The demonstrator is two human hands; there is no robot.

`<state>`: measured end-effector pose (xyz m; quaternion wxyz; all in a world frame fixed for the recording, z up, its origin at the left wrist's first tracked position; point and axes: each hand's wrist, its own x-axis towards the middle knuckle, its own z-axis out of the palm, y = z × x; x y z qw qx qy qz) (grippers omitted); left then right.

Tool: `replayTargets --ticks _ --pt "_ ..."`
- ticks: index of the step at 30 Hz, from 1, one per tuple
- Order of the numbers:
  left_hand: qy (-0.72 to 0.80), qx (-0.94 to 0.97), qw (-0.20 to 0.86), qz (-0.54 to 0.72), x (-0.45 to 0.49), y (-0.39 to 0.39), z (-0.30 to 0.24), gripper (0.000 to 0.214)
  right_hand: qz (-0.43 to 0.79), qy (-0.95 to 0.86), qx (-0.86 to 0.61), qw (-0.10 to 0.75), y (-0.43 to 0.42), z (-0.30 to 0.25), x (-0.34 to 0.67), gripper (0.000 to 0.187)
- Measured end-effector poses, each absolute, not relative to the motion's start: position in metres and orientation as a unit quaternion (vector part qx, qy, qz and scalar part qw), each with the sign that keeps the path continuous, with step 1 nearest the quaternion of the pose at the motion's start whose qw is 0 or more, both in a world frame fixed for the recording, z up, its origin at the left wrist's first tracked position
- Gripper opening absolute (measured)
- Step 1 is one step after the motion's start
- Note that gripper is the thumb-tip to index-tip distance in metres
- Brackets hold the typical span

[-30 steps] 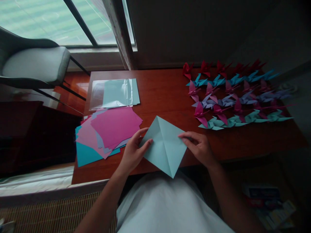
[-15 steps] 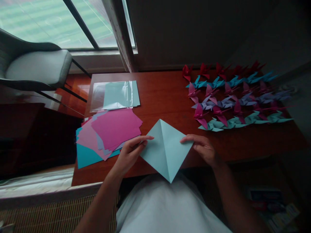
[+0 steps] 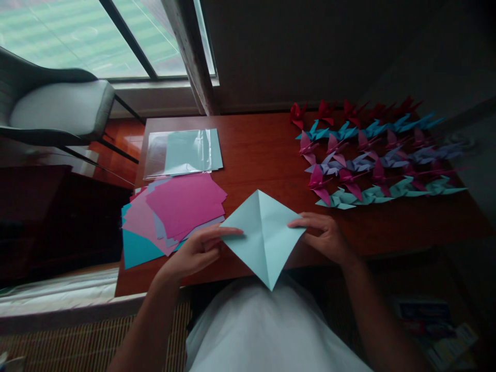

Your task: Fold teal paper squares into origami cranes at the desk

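A pale mint sheet of origami paper [image 3: 267, 243] lies turned as a diamond in front of me, a crease running from its far corner to its near one. My left hand [image 3: 201, 248] grips its left corner, fingers stretched over the top face and the thumb lower down. At the right corner, my right hand [image 3: 323, 235] holds the paper with the fingers on top and the thumb out of sight beneath. The near corner overhangs the table edge, close to my white shirt.
Fanned coloured sheets [image 3: 186, 206] lie at the table's left, below a clear plastic sleeve [image 3: 155, 150] with mint paper. Rows of folded paper cranes [image 3: 372, 191] stand on the right of the wooden table [image 3: 256, 150]. A chair [image 3: 62, 108] is beyond the left end.
My left hand has shifted slightly left and down, its fingers now straighter across the left corner. The paper has turned a little. My right hand has hardly moved.
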<state>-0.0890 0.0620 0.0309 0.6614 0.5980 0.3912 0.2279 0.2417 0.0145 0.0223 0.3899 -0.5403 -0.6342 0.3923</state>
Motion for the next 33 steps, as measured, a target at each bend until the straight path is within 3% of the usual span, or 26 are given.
replayTargets --ticks 4,11,17,21,27,31,33 --pt "0.426 0.62 0.61 0.247 -0.084 0.064 0.026 0.027 0.405 -0.624 -0.54 0.394 0.014 0.02 0.242 0.014" --pt "0.44 0.614 0.585 0.297 -0.079 0.065 0.021 0.035 0.413 -0.629 -0.516 0.409 0.015 0.023 0.242 0.011" --pt "0.479 0.592 0.559 0.329 -0.073 0.068 0.029 0.009 0.41 -0.626 -0.52 0.412 0.015 0.025 0.241 0.012" --pt "0.516 0.561 0.521 0.383 -0.067 0.062 0.022 0.008 0.388 -0.603 -0.541 0.439 0.014 0.019 0.237 0.008" --pt "0.554 0.453 0.546 0.436 -0.054 0.048 0.01 0.019 0.408 -0.48 -0.594 0.501 0.011 0.009 0.222 0.016" --pt "0.538 0.426 0.584 0.434 -0.049 0.046 0.017 0.053 0.437 -0.417 -0.604 0.52 0.011 0.006 0.215 0.032" --pt "0.52 0.455 0.603 0.4 -0.052 0.049 0.024 0.057 0.45 -0.425 -0.599 0.508 0.01 0.007 0.216 0.034"
